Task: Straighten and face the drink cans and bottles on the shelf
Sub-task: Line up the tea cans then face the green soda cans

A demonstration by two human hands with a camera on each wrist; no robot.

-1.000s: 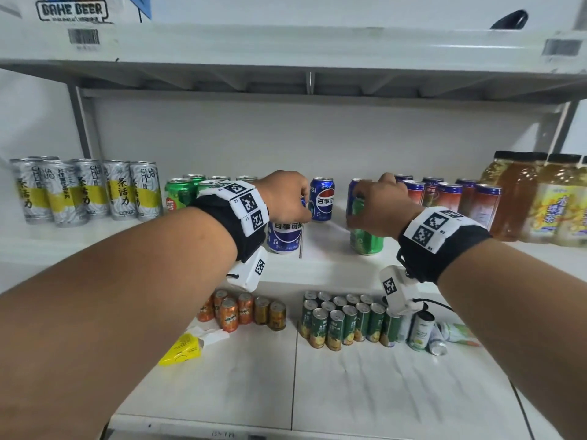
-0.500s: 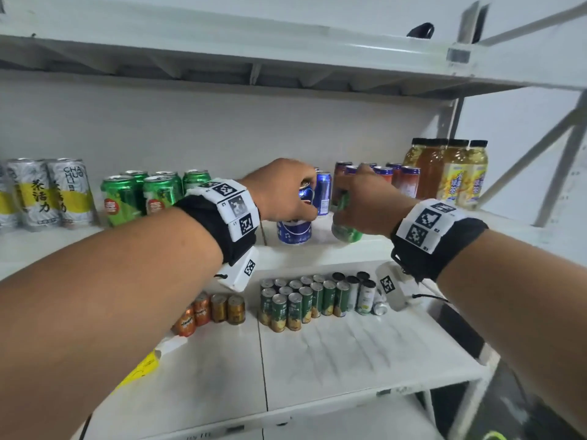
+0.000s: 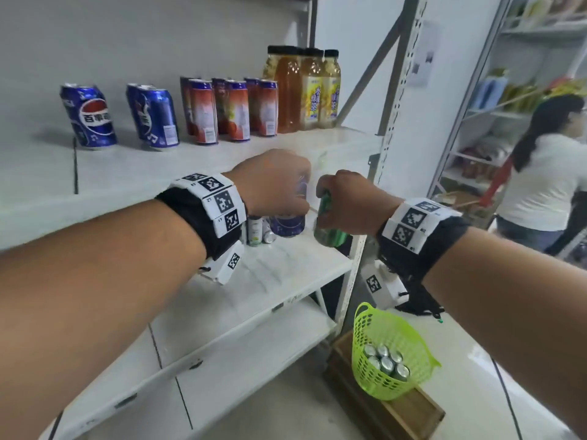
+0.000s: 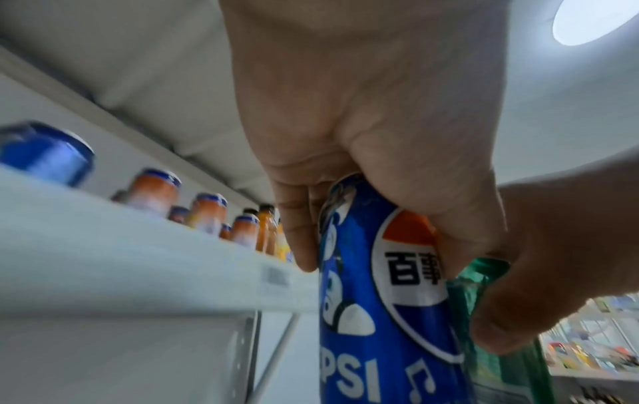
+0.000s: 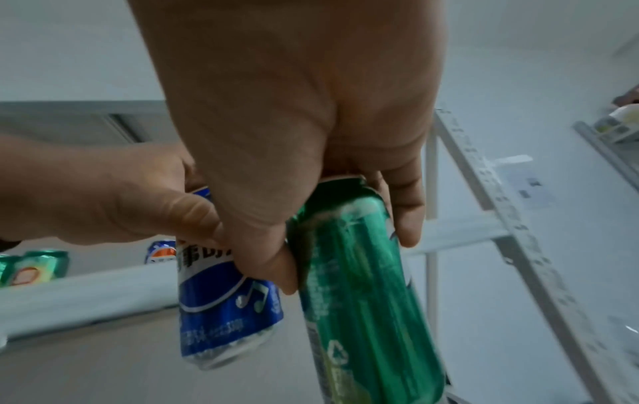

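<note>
My left hand [image 3: 279, 185] grips a blue Pepsi can [image 3: 287, 222] by its top, held in the air in front of the shelf [image 3: 133, 173]. In the left wrist view the Pepsi can [image 4: 377, 300] hangs upright under my curled fingers [image 4: 297, 240]. My right hand [image 3: 346, 201] grips a green can [image 3: 328, 235] by its top, right beside the blue one. The right wrist view shows the green can [image 5: 359, 287] and the Pepsi can [image 5: 221, 306] side by side. On the shelf stand two blue Pepsi cans [image 3: 92, 115], red cans [image 3: 235, 109] and amber bottles [image 3: 305, 90].
A green plastic basket [image 3: 390, 354] with several cans sits on a wooden crate [image 3: 394, 411] on the floor at the shelf's right end. A perforated upright post [image 3: 390, 122] marks that end. A person in a white top [image 3: 540, 179] stands at right. Small cans [image 3: 255, 231] stand on the lower shelf.
Both hands have lifted their cans off the shelf and carried them right, past the front edge. My view has swung right, bringing the basket and the other person into sight.
</note>
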